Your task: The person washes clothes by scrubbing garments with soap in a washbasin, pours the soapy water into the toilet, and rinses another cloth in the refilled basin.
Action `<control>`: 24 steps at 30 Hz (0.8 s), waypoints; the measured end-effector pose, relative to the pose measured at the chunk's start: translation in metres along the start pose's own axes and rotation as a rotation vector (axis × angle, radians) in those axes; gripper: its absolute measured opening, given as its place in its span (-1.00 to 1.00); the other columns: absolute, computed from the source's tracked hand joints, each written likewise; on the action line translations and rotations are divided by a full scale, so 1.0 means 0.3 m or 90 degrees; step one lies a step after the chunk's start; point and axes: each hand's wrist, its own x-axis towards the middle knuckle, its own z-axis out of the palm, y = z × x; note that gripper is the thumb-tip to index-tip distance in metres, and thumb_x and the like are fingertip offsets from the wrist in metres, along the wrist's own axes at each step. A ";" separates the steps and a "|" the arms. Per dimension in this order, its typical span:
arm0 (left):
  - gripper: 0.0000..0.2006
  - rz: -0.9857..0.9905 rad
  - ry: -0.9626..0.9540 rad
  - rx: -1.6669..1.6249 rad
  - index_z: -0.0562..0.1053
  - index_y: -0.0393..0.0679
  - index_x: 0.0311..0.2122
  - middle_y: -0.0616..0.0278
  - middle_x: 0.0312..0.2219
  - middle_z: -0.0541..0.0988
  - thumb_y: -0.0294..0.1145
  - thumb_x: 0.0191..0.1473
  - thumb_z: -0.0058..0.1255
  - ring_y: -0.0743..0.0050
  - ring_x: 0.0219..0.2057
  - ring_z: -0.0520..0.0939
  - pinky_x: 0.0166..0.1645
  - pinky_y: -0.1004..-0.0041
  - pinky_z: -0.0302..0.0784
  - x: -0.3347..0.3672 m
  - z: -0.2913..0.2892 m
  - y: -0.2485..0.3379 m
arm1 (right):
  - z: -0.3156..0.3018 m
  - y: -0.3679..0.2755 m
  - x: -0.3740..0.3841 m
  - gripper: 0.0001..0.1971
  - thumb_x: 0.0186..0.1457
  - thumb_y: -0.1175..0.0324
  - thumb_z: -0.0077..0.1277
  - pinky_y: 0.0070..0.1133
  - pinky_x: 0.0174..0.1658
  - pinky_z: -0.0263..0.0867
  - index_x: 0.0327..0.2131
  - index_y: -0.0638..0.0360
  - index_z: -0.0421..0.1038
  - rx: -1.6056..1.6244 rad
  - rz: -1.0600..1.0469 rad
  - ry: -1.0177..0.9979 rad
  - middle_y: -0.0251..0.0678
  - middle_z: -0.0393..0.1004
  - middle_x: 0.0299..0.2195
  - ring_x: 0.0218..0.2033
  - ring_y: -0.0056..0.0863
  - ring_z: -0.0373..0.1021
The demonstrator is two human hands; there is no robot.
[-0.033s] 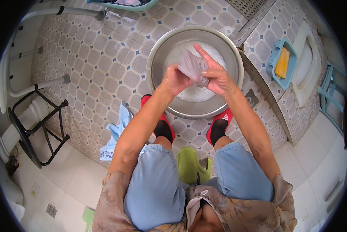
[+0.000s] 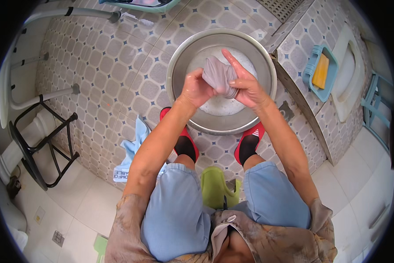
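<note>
From my remote seat I see the left hand (image 2: 194,90) at eight o'clock, half-curled, and the right hand (image 2: 248,90) at four, forefinger extended, both gripping the grey cloth (image 2: 218,76) above the metal basin (image 2: 222,124), apparently mid-wash, the next move calling for firm two-handed rubbing.

- The left hand (image 2: 193,90) has shifted slightly toward 11 o'clock, its upper edge now reaching a little higher along the 9 o'clock side of the gripped cloth.
- The wet, greyish-mauve cloth (image 2: 219,75) has changed shape a little: its folds run in slightly different lines, and its end toward 12 o'clock looks smoother and sits a trace higher.
- The right hand (image 2: 249,90) has moved only faintly, the tip of its outstretched forefinger now a shade nearer 3 o'clock.
</note>
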 end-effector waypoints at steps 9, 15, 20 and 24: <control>-0.64 0.117 0.070 0.234 0.38 -0.20 -0.05 0.17 -0.12 0.49 -0.17 0.14 -0.09 0.35 -0.07 0.49 0.01 0.32 0.38 -0.050 -0.038 0.071 | -0.002 0.006 0.016 -0.10 -0.08 0.61 -0.07 -0.57 0.18 0.00 0.29 0.08 -0.35 -0.276 -0.055 0.022 -0.24 -0.11 0.24 0.18 -0.51 0.03; -0.72 0.092 0.051 0.150 0.43 -0.20 -0.18 0.23 -0.28 0.54 -0.20 0.14 -0.07 0.45 -0.24 0.55 -0.13 0.42 0.47 -0.068 -0.016 0.062 | -0.045 -0.014 0.001 -0.14 -0.04 0.55 0.00 -0.57 0.17 0.03 0.29 0.10 -0.28 -0.287 -0.086 0.055 -0.26 -0.12 0.24 0.17 -0.50 0.06; -0.74 0.099 0.064 0.113 0.45 -0.19 -0.23 0.24 -0.34 0.54 -0.20 0.13 -0.06 0.47 -0.29 0.55 -0.19 0.46 0.50 -0.064 -0.031 0.052 | -0.040 -0.011 -0.006 -0.15 -0.05 0.54 0.02 -0.57 0.17 0.03 0.28 0.11 -0.22 -0.269 -0.075 0.071 -0.28 -0.12 0.26 0.19 -0.51 0.03; -0.70 0.076 0.020 0.135 0.43 -0.21 -0.14 0.25 -0.32 0.55 -0.21 0.13 -0.06 0.48 -0.27 0.56 -0.14 0.44 0.50 -0.055 -0.055 0.048 | -0.061 -0.008 -0.007 -0.17 -0.07 0.53 0.05 -0.57 0.22 -0.10 0.27 0.12 -0.15 -0.274 -0.077 0.075 -0.26 -0.12 0.26 0.23 -0.49 -0.06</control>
